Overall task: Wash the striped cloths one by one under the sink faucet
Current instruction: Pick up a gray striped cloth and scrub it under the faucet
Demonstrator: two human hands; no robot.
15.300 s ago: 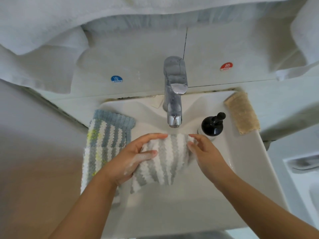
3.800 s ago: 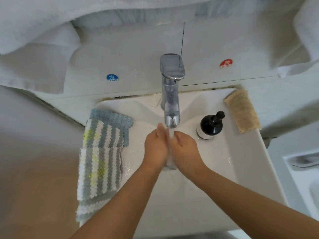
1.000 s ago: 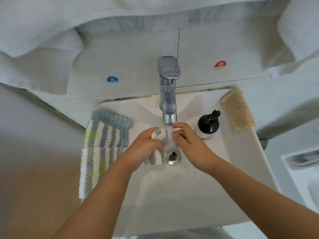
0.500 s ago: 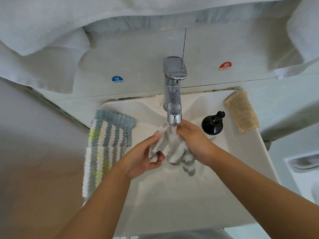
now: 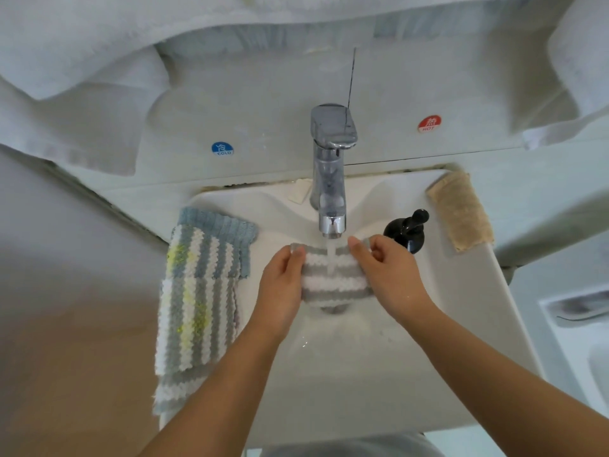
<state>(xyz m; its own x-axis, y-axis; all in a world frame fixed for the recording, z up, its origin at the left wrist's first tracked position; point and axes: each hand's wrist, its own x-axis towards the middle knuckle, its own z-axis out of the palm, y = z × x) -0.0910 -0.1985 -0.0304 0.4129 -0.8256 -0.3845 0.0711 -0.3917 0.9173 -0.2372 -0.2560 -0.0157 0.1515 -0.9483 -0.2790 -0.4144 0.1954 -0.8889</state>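
Note:
A grey-and-white striped cloth (image 5: 333, 282) is stretched flat between my hands under the chrome faucet (image 5: 331, 179), and the running water lands on its middle. My left hand (image 5: 281, 288) grips the cloth's left edge. My right hand (image 5: 387, 275) grips its right edge, fingers curled over the top corner. Both sit above the drain of the white sink (image 5: 362, 374). A pile of other striped cloths (image 5: 201, 291), grey, white and yellowish, hangs over the sink's left rim.
A black soap pump bottle (image 5: 407, 230) stands just right of the faucet, close to my right hand. A beige sponge cloth (image 5: 461, 209) lies on the back right rim. White towels (image 5: 82, 61) hang above. Cold and hot stickers mark the wall.
The cloth was bunched up between my hands half a second ago. Now my hands have moved apart and spread it flat under the stream.

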